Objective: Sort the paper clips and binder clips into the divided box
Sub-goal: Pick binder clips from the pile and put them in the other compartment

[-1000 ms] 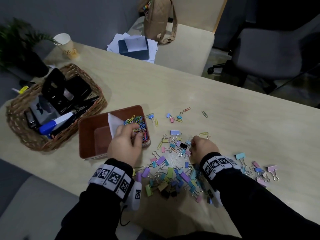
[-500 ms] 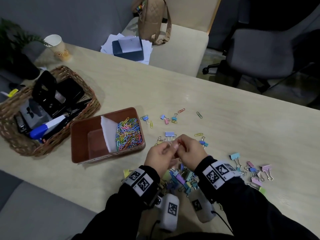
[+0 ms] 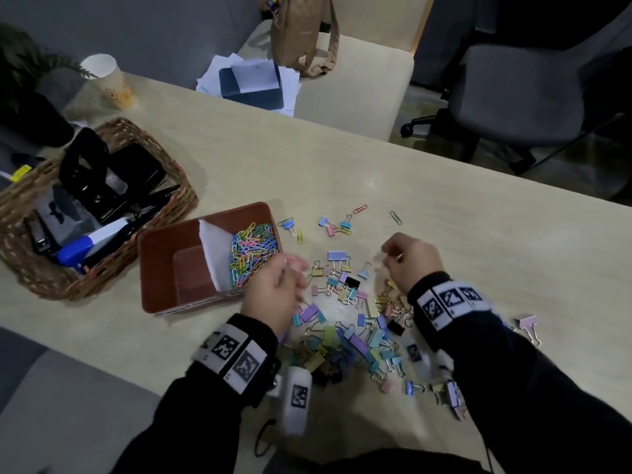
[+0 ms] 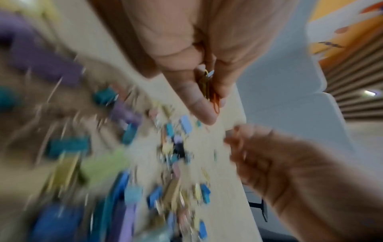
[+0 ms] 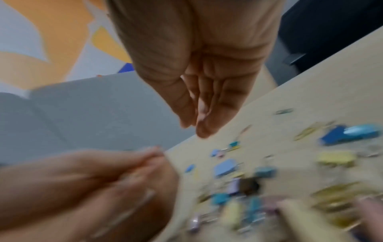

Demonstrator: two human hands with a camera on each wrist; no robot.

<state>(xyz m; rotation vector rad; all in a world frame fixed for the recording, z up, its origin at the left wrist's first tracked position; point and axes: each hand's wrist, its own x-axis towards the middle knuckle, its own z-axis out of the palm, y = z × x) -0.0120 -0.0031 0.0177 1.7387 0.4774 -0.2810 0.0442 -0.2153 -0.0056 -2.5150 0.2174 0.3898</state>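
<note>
A few paper clips [image 4: 209, 88] are pinched in the left hand [image 3: 277, 295], just right of the box [image 3: 164, 241]; they are best dropped into its right compartment. The right hand [image 3: 412, 261], fingers gathered, appears empty above the binder clips [image 3: 352, 336].

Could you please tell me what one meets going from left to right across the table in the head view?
Wicker basket → divided box → left hand → black binder clip → right hand → pink binder clip.
</note>
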